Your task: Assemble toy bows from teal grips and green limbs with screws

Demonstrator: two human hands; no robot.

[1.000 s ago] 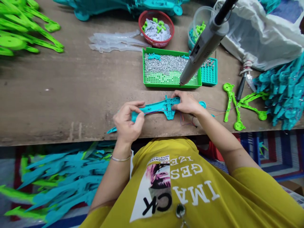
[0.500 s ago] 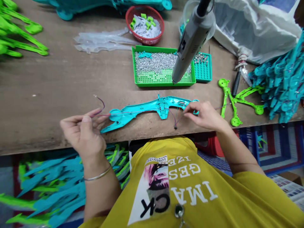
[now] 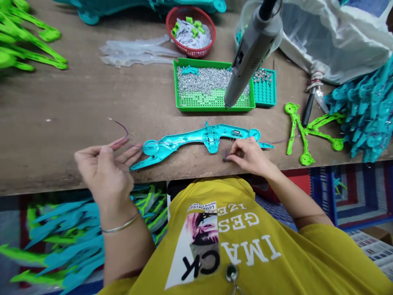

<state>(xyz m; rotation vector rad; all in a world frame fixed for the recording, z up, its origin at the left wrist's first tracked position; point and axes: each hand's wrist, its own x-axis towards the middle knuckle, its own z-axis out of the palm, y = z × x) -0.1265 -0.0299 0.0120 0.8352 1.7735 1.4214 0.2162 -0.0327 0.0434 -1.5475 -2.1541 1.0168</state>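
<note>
A turquoise bow-shaped plastic shell (image 3: 184,139) lies on the workbench in front of me, its ribbed inner side up. Thin red and purple wires (image 3: 125,130) run along it and past both its ends. My left hand (image 3: 107,168), beyond the shell's left end, pinches the wires between thumb and index finger; their free end curls up above it. Below the shell's right half, my right hand (image 3: 247,155) is closed with its fingertips at a small black connector (image 3: 224,159) on the wires.
A grey electric screwdriver (image 3: 251,53) hangs over a green tray of screws (image 3: 215,107). Behind stand a red basket (image 3: 211,39) and clear plastic pieces (image 3: 135,53). Lime parts (image 3: 302,139) and a turquoise stack (image 3: 362,110) lie right; more lime parts (image 3: 33,37) lie left.
My right hand has moved left and down from the shell's right end to the black connector. My left hand has shifted slightly left, still pinching the wires.
</note>
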